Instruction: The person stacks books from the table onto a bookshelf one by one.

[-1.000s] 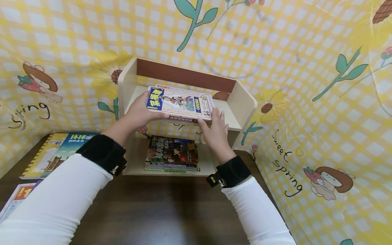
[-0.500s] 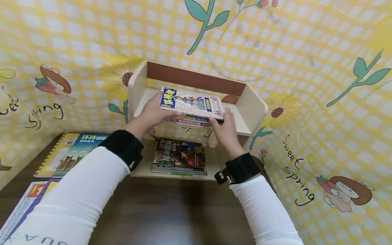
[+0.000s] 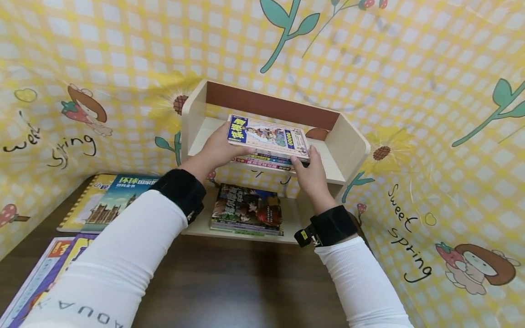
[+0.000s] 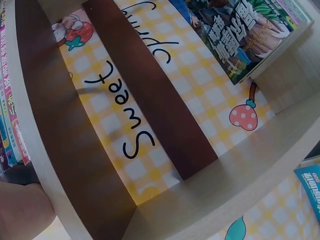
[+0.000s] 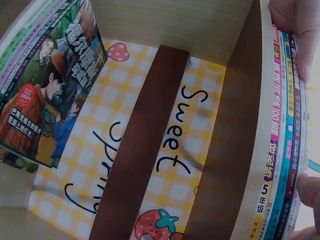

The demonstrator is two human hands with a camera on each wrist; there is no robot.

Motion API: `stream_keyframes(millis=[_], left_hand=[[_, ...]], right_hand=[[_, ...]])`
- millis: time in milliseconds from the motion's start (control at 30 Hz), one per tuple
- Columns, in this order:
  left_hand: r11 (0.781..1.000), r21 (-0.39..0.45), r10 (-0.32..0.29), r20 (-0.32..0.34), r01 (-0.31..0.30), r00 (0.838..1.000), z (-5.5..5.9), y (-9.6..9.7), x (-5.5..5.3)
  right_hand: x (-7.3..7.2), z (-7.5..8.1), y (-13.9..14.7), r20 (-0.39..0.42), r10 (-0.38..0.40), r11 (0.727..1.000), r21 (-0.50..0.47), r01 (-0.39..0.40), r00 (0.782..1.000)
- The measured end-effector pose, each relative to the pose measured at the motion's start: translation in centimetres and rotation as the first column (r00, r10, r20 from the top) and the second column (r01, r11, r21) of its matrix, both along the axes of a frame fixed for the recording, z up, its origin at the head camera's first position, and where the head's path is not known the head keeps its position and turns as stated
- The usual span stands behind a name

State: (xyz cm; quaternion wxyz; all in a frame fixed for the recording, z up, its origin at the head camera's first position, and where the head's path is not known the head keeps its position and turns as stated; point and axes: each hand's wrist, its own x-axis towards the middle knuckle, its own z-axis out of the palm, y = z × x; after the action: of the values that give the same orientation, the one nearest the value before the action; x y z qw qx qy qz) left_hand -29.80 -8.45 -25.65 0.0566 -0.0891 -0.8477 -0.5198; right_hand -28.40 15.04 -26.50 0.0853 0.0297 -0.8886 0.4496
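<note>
On the upper shelf of a small bookcase (image 3: 356,150) lies a stack of thin books, its spines (image 5: 286,125) facing the front. A pale book with a cartoon cover (image 3: 268,135) is on top. My left hand (image 3: 214,148) grips the stack's left end, thumb along the front edge. At the right end, my right hand (image 3: 311,175) holds it with the thumb in front and the other fingers at the side. In the right wrist view both thumbs touch the upper spines, while the pink bottom spine (image 5: 275,100) lies right at the shelf board. The stack's back is hidden.
Another book stack (image 3: 247,209) with a dark illustrated cover lies on the lower shelf. Left of the bookcase, a blue book (image 3: 119,200) overlaps a yellow spiral-bound one (image 3: 88,202) on the dark table (image 3: 221,282). Purple-edged books (image 3: 49,269) lie nearer. Checked cloth surrounds the table.
Several lower spines now show beneath the top book, and the pale edge behind it is out of sight. Both hands keep hold of the ends. The head view has turned left.
</note>
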Motion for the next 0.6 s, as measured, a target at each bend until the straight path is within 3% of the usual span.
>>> stream_keyframes(millis=[200, 367, 500, 600], left_hand=[[1.000, -0.008, -0.025, -0.014, 0.025, 1.000, 0.1, 0.1, 0.0], [0.999, -0.035, 0.019, -0.010, -0.020, 1.000, -0.3, -0.4, 0.4], [0.990, -0.102, 0.092, -0.055, -0.097, 0.994, -0.6, -1.2, 2.0], [0.980, -0.159, 0.094, -0.172, -0.122, 0.981, -1.1, -1.8, 4.2]], right_hand=[[-0.1, -0.2, 0.1, 0.001, 0.009, 1.000, -0.016, -0.009, 1.000], [0.2, -0.6, 0.0, -0.013, 0.006, 0.999, -0.042, -0.007, 1.000], [1.4, -1.3, 0.2, -0.090, -0.007, 0.998, -0.062, 0.002, 0.996], [2.9, -2.0, 0.6, -0.172, -0.019, 0.997, -0.071, 0.006, 0.985]])
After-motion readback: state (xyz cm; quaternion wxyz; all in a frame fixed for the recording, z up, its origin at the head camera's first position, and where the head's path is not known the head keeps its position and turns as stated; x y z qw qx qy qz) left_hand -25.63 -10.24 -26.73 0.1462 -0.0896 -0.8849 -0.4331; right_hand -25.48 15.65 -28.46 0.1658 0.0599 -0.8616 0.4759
